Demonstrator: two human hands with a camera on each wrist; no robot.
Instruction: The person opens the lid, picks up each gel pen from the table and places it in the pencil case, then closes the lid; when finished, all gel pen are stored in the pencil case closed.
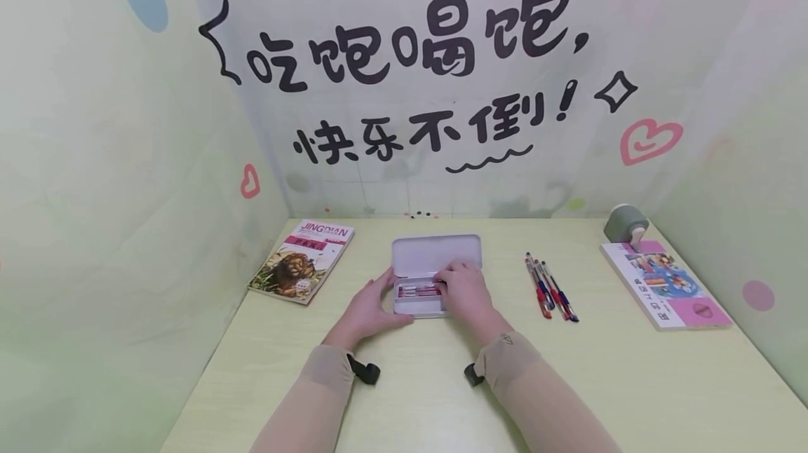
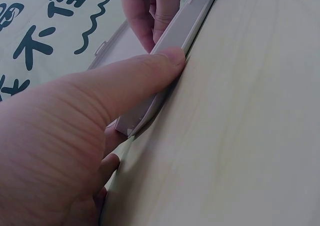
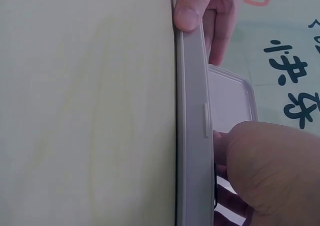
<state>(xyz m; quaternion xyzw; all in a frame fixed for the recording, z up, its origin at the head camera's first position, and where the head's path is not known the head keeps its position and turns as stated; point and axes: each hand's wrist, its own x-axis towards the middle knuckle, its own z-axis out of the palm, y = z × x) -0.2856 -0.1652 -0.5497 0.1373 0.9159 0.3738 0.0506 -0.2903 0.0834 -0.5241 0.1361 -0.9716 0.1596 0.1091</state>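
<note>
A pale metal pencil case lies on the table with its hinged lid raised toward the wall. Several slim red-and-clear pens lie in its left part. My left hand grips the case at its left end, the thumb along the front wall and the fingers around the far side. Over the right part of the case, my right hand reaches in with bent fingers. Its fingertips are hidden behind the front wall in the right wrist view, and I cannot tell what they hold.
Several pens with red and blue grips lie right of the case. A book with a lion cover is at the back left. At the right is a pink-and-white book, with a grey-green object at its far edge.
</note>
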